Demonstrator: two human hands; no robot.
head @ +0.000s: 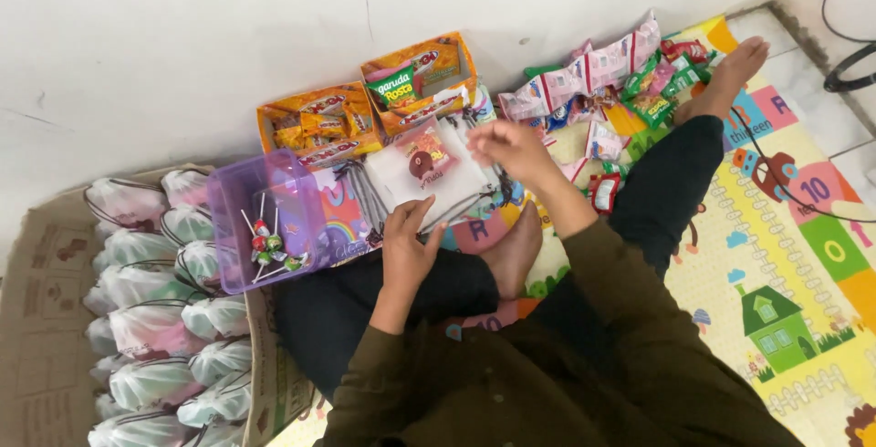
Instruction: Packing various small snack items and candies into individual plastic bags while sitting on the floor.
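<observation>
Two bare hands work over a white drawstring pouch (429, 173) lying on the play mat (803, 255), near frame centre. Left hand (408, 248) sits at 6 o'clock of the pouch, fingers spread loose, fingertips touching its lower edge; grip open, nothing clasped. Right hand (509, 150) hovers at 3 o'clock of the pouch, fingers curled and pinched together at its right edge; whether that grip has hold of the fabric or cord, cannot tell. More flat pouches with dark cords lie stacked under and just beside the top one. At 9 o'clock of the pouch, a clear purple plastic tub (265, 219) holds several lollipops (266, 244). At 12 o'clock, two open orange snack cartons (370, 105) stand side by side against the white wall, small packets inside. At 2 o'clock, a loose heap of snack packets (630, 68), pink, green and red, spreads over the mat. Far at 8 o'clock, a big cardboard box (46, 319) is packed with filled, tied goodie bags (151, 319). Person sits cross-legged, dark trousers, olive sleeves, bare feet on mat.
</observation>
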